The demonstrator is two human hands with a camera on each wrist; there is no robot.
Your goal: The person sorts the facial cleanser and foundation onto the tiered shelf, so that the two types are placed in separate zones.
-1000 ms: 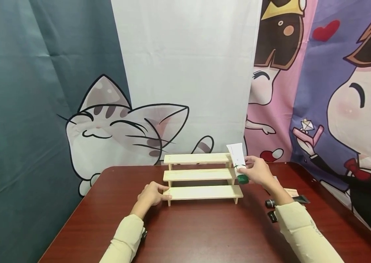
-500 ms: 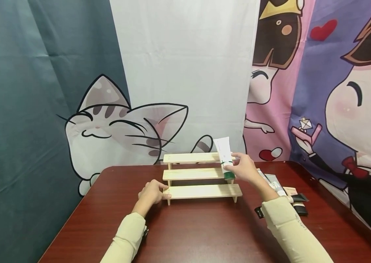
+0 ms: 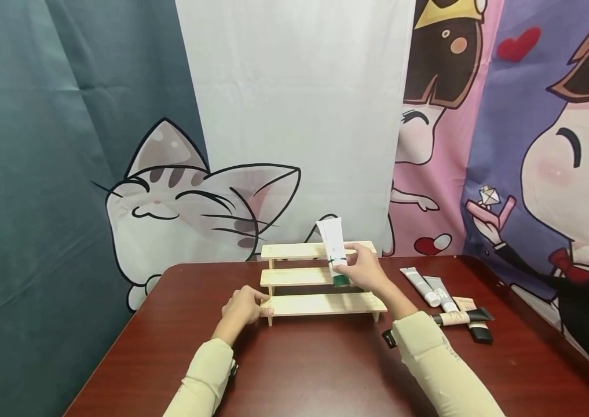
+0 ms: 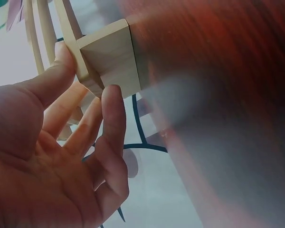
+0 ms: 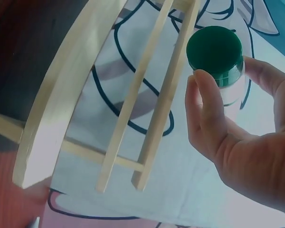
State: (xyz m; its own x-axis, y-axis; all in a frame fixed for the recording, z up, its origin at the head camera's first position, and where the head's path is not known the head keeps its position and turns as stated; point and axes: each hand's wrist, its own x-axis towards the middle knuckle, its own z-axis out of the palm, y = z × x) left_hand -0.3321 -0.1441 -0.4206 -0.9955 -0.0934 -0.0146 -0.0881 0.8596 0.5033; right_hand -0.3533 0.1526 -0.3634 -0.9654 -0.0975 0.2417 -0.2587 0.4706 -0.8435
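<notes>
A three-step wooden rack (image 3: 322, 304) stands on the dark red table. My left hand (image 3: 242, 307) grips the left end of its lowest step; in the left wrist view the thumb lies on the step's top and fingers reach around its end (image 4: 115, 57). My right hand (image 3: 368, 271) pinches a white squeeze tube (image 3: 332, 236) near its green cap (image 5: 213, 50). The tube is held cap down, slightly tilted, in front of the rack's upper steps in the head view. Part of the tube is hidden behind its cap in the right wrist view.
Right of the rack, several other tubes lie on the table, among them a grey tube (image 3: 419, 286), another grey tube (image 3: 441, 294) and a beige-and-black tube (image 3: 461, 317) crossing others. A black cap (image 3: 389, 339) shows beside my right sleeve. A printed curtain (image 3: 294, 116) hangs behind.
My right hand has carried the white tube leftward, from the rack's right end toward its middle. Tubes on the table came into view behind the arm. The left hand stays on the rack.
</notes>
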